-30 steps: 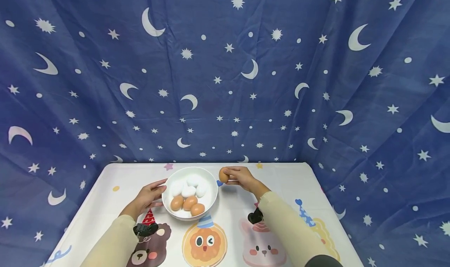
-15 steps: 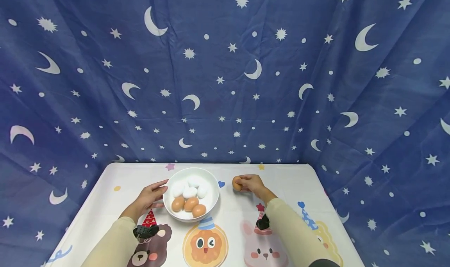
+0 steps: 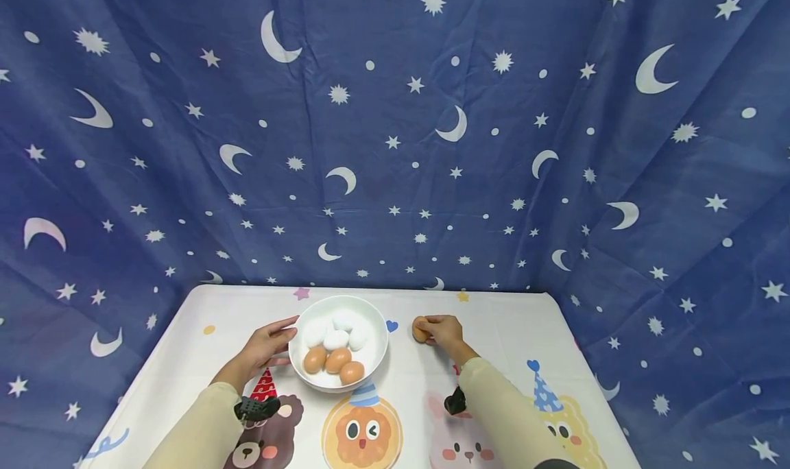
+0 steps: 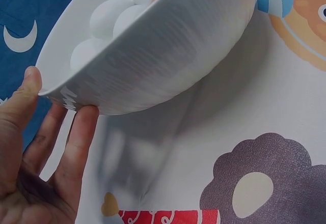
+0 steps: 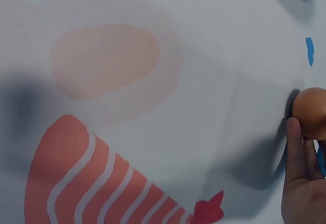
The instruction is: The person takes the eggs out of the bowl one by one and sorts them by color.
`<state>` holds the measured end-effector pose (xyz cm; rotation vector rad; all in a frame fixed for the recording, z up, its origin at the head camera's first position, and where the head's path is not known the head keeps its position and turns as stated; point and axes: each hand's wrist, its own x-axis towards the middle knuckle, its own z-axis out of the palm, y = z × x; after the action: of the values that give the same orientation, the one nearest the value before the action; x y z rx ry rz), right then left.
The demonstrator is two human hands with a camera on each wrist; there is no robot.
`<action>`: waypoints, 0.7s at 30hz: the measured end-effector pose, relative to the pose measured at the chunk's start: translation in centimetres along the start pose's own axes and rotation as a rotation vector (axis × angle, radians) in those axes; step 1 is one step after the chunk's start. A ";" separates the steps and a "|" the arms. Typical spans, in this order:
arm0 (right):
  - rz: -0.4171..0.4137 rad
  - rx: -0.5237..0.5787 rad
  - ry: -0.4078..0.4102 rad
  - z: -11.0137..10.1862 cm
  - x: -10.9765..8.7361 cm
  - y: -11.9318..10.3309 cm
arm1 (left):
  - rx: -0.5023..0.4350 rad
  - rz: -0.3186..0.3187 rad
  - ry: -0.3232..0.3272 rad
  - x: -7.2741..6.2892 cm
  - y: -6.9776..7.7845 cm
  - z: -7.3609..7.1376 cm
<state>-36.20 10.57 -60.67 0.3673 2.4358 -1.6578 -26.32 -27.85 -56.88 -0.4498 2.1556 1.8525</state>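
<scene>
A white bowl (image 3: 338, 388) stands left of the table's middle, with 3 brown eggs (image 3: 337, 361) at its near side and several white eggs (image 3: 336, 339) behind them. My left hand (image 3: 265, 345) holds the bowl's left side. In the left wrist view the thumb (image 4: 31, 81) lies at the rim while two fingertips press against the outer wall. Right of the bowl, my right hand (image 3: 443, 332) pinches another brown egg (image 3: 420, 329) low over the table. Only part of that egg and hand shows at the edge of the right wrist view, with a shadow beside them.
A white tablecloth (image 3: 241, 301) printed with cartoon animals, stars and hearts covers the table. Behind and on both sides hangs a blue curtain (image 3: 382, 105) with moons and stars. Each wrist carries a black strap-on device (image 3: 256, 408).
My right hand has moved the brown egg rightward, away from the bowl, and lowered it toward the table. My left hand stays at the bowl. The head view has shifted slightly.
</scene>
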 end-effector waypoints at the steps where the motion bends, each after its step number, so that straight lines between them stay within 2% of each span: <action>1: 0.002 -0.005 0.009 0.1 0.2 0.2 | -0.001 -0.001 -0.001 0.0 0.0 0.0; 11: 0.026 -0.016 0.063 0.6 0.4 0.3 | -0.004 -0.008 0.004 -0.1 -0.1 0.1; 21: 0.051 0.073 0.042 0.5 0.3 0.1 | 0.007 -0.006 -0.001 0.1 -0.1 0.0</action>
<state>-36.45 10.13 -61.01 0.4745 2.3792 -1.7380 -26.39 -27.84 -57.01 -0.4538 2.1569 1.8408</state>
